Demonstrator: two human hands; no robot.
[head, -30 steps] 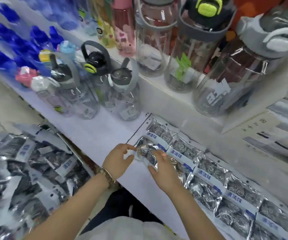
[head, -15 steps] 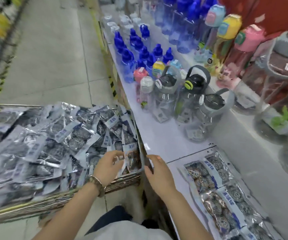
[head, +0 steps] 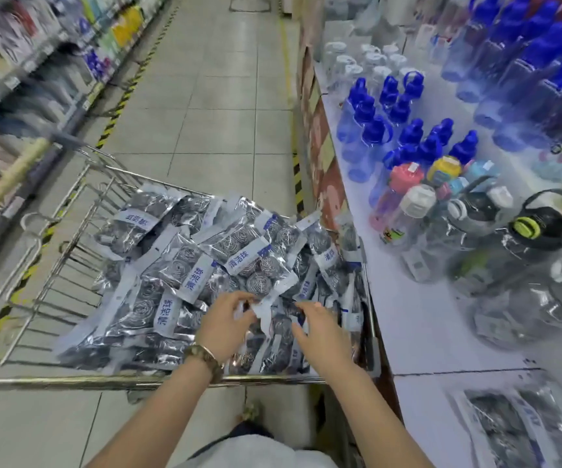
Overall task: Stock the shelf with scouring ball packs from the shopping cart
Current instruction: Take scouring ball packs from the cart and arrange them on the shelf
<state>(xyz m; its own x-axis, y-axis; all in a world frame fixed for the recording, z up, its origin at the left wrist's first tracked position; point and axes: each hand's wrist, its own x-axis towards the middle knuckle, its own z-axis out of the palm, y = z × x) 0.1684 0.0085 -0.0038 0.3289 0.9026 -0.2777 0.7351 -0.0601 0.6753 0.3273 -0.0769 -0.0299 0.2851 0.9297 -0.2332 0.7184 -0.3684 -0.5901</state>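
Note:
The wire shopping cart (head: 70, 382) in front of me is heaped with clear scouring ball packs (head: 185, 265), each showing silver balls and a white-and-blue label. My left hand (head: 227, 320), a bracelet on its wrist, reaches into the near right of the heap. Its curled fingers pinch the white header of one scouring ball pack (head: 263, 314). Just to the right, my right hand (head: 320, 327) hovers over the packs with its fingers straight and holds nothing. At the lower right, more stocked packs (head: 516, 430) lie flat on the white shelf (head: 408, 319).
Blue-capped bottles (head: 404, 130) and large clear water bottles (head: 522, 238) crowd the shelf behind the bare strip next to the cart. A tiled aisle (head: 212, 106) runs ahead, with blurred shelving on the left and yellow-black floor tape along both sides.
My view has swung left from the shelf to the cart. Both hands left the pack laid on the shelf and moved into the cart's heap, where the left hand took a pack's header.

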